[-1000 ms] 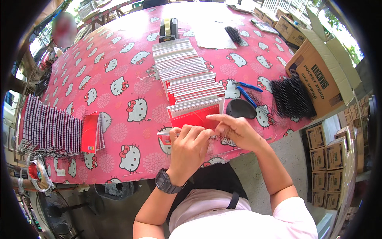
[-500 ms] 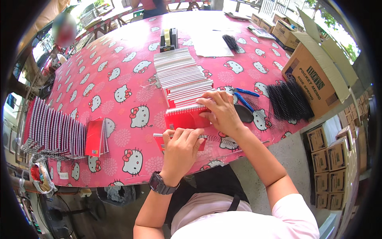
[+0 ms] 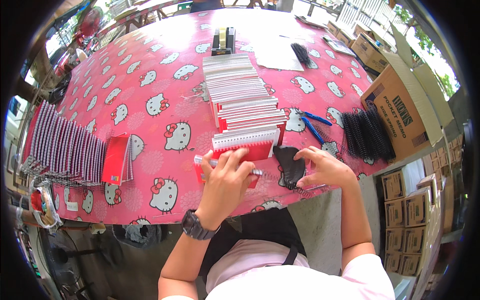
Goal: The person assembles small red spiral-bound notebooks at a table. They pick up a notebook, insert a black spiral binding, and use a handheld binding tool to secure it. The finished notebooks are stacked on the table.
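My left hand (image 3: 227,172) is closed over a small red notebook (image 3: 252,181) at the table's near edge. A clear coil (image 3: 212,161) runs along the notebook's top, and its loose end stretches right. My right hand (image 3: 325,169) has thumb and fingers apart, their tips at the right side of a dark, flat, rounded object (image 3: 289,167) whose kind I cannot make out. Just beyond my left hand, a red-covered pad with punched white pages (image 3: 250,140) leans at the front of a long row of unbound notebooks (image 3: 235,82).
Blue-handled pliers (image 3: 315,127) and a bundle of black coils (image 3: 367,135) lie right, beside a cardboard box (image 3: 400,107). Coil-bound notebooks (image 3: 67,145) stand in a row at left, with a red notebook (image 3: 117,157) beside them. A tape dispenser (image 3: 223,41) stands behind the unbound row.
My right hand has left the red pad at the row's front and moved right and nearer. The dark object has shifted left and nearer. My left hand stays on the notebook; the view has shifted slightly.
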{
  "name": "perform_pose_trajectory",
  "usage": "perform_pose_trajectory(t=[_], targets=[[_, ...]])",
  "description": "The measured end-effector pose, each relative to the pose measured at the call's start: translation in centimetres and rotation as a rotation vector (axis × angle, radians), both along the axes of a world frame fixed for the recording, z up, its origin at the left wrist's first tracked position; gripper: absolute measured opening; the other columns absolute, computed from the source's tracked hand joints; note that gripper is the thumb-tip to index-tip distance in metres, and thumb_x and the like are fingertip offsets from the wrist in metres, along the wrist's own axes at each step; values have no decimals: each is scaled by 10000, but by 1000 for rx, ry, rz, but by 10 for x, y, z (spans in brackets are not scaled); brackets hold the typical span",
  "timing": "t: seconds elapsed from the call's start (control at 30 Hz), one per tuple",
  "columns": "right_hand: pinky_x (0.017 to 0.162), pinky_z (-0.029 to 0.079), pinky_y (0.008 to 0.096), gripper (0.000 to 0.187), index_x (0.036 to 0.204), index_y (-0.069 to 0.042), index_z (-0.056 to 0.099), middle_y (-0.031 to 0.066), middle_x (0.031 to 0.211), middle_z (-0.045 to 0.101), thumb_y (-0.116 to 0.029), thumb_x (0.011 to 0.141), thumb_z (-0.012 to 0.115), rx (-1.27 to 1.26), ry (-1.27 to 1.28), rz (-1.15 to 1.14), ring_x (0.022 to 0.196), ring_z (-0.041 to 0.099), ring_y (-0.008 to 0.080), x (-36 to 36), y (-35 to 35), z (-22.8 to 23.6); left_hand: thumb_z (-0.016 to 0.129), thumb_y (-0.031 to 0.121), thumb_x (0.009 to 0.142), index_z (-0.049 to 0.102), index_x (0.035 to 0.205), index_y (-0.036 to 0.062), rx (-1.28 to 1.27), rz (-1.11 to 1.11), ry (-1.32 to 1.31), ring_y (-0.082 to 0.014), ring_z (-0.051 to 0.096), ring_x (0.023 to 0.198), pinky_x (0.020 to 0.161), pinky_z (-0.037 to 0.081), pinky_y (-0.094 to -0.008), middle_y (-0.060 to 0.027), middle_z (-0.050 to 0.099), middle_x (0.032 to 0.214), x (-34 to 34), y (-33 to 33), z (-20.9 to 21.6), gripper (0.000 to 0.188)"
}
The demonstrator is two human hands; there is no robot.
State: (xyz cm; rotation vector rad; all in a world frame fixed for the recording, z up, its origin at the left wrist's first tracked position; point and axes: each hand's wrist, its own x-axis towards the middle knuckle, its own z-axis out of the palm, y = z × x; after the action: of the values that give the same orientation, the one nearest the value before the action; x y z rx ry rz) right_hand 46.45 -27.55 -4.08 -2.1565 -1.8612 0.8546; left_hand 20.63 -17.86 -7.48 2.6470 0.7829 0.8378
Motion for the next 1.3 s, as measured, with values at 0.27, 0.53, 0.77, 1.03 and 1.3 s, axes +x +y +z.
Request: perform_pose_trajectory(t=[0.27, 0.53, 0.77, 1.03, 1.3], targets=[[1035, 363, 464, 765, 1224, -173, 546, 157, 1386, 402, -196, 517, 840, 210, -9, 268, 1207, 416, 394, -6, 10, -10, 703, 211, 781, 621, 913, 149, 40, 56, -22, -208, 517, 1170, 1055, 161, -554, -45, 574, 1248, -4, 6, 0, 167], [999, 399, 451, 761, 1214, -117, 540, 175, 1313, 437, -199, 514, 829, 173, 23, 255, 1188, 433, 382, -9, -3, -11, 754, 220, 719, 649, 845, 168, -11, 33, -64, -166, 587, 883, 1014, 220, -512, 51, 640, 857, -33, 3, -1, 173], [966, 414, 390, 718, 1151, 6, 595, 158, 1216, 557, -386, 596, 830, 217, 769, 3, 1144, 515, 276, 18, -16, -15, 783, 235, 687, 649, 820, 159, -25, 62, -139, -167, 570, 849, 927, 289, -422, 39, 625, 815, -25, 8, 1, 204], [787, 419, 307, 595, 1028, -23, 680, 61, 889, 613, -554, 761, 663, 53, 740, -19, 849, 542, 144, -36, 20, -24, 779, 224, 664, 634, 817, 156, -17, -18, -129, -176, 565, 859, 898, 315, -428, 32, 596, 785, -24, 3, -3, 222], [826, 422, 327, 560, 1017, -18, 682, 79, 944, 617, -497, 728, 705, 94, 874, 143, 911, 573, 195, -36, 22, -14, 793, 192, 633, 652, 799, 137, -59, -90, -163, -212, 558, 843, 861, 364, -406, 0, 613, 794, -26, 3, -2, 224]])
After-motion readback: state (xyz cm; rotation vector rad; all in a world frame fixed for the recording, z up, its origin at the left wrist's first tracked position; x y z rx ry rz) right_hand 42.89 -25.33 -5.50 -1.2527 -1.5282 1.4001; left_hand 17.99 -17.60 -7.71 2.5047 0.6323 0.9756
